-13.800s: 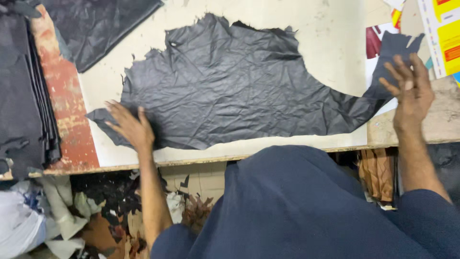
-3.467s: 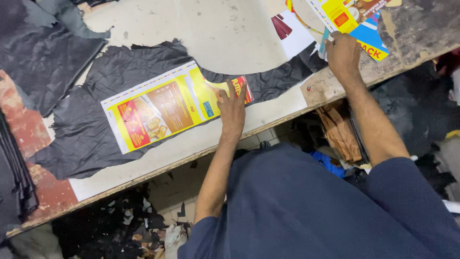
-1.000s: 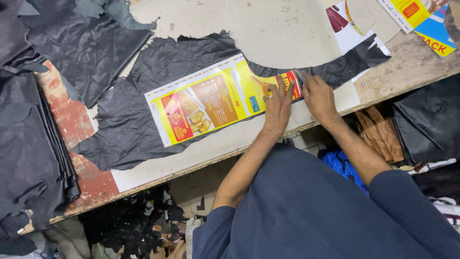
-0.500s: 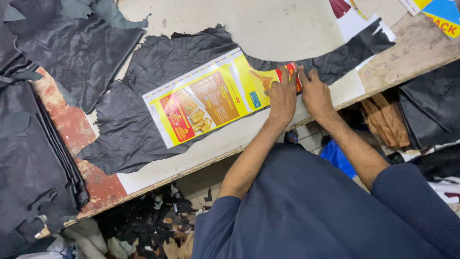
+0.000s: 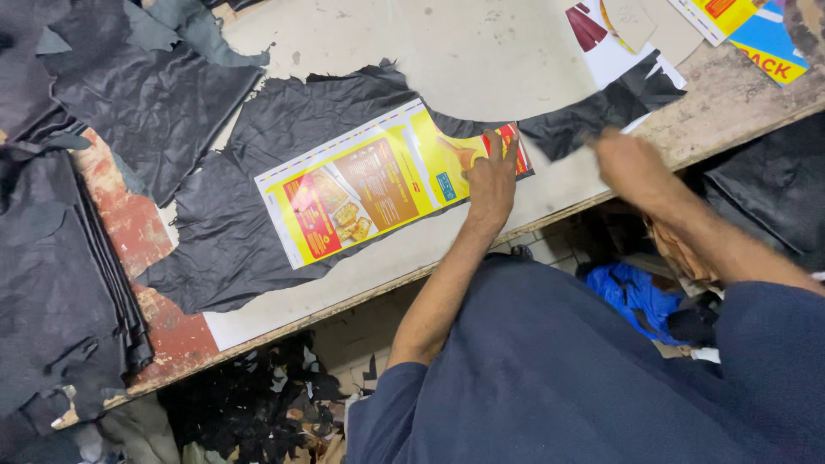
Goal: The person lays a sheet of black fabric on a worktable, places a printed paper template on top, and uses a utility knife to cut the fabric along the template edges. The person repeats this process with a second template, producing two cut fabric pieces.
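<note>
Black leather hide [image 5: 232, 215], thin and creased, lies spread flat across the pale table [image 5: 481, 51], its ragged edge running from the near left toward the far right. On top of the hide rests a yellow printed card sheet [image 5: 378, 185], long and rectangular, set at a slant with its right end slightly farther away than its left end. Left hand [image 5: 491, 176] lies flat and open, palm down, fingers extended, pressing on the right end of the card sheet; it grips nothing. Right hand [image 5: 632, 163] is blurred, positioned over the near table edge just beside a narrow tongue of the hide that reaches toward the far right; whether it is open or closed, or touching the hide, cannot be told.

Further black leather pieces [image 5: 129, 94] lie at the far left, overlapping one another. A stack of dark hides [image 5: 51, 283] sits at the left end of the table, on a worn red-brown patch of surface. More printed cards [image 5: 739, 34], yellow and blue, lie at the far right corner. Below the table edge, dark leather scraps [image 5: 232, 412] litter the floor, and a blue bag [image 5: 636, 288] sits near the person's right arm.
</note>
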